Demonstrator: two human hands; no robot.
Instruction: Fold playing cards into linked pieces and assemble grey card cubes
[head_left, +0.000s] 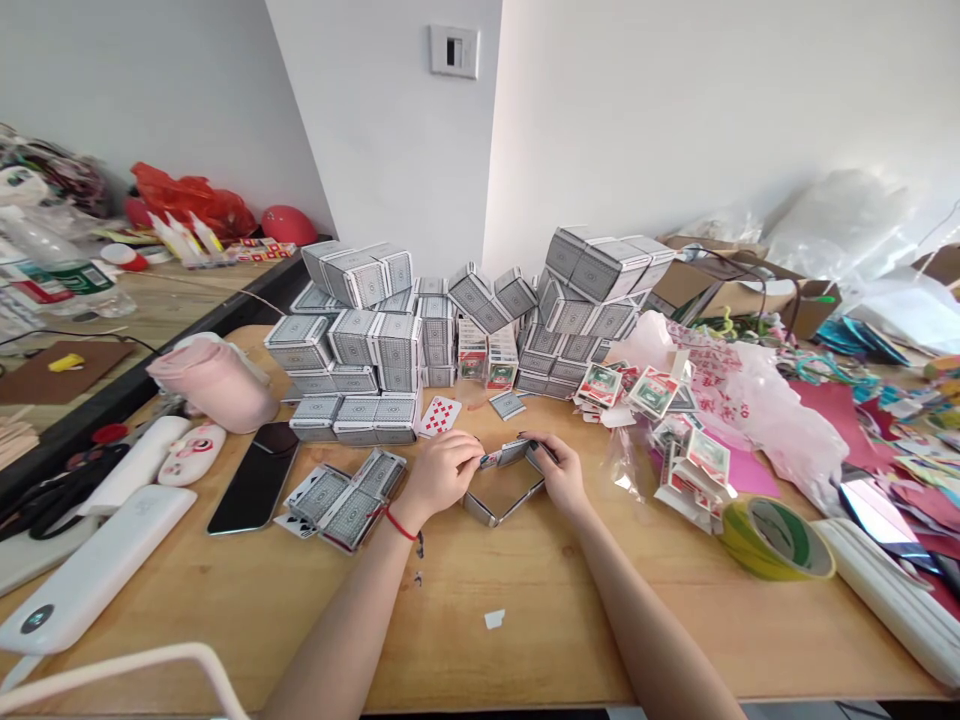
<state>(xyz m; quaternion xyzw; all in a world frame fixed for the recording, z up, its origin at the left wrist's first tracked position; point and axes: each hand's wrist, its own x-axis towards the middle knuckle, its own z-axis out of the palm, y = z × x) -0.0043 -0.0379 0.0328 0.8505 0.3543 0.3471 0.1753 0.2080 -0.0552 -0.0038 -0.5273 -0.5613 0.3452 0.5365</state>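
A pale wall (720, 120) rises behind a wooden bench (450, 650) crowded with card work and craft supplies. The left hand (448, 468) is nearly closed, thumb and fingertips pinching the far-left part of a card frame (519, 502). The right hand (559, 475) is curled much the same way, gripping the frame at its far-right corner.

The card frame sits on the bench between the two hands, an open four-sided ring of narrow strips standing on edge. One corner points toward the person and the near sides run back to left and right, so it lies like a diamond. Each strip's length runs level along the bench; for the whole ring, no long axis is clear.

The thin sides look likely to buckle if the hands press unevenly, and a corner might spring apart if one grip slips.

Farther out, a white scrap (494, 619) lies on the near side. A pile of cards (346, 500) sits close by the left wrist, where a sweep of that arm could scatter it. Beyond the hands, the stacked card blocks (375, 350) lean at odd angles and could topple if knocked. A tape roll (810, 556) sits well to the right.
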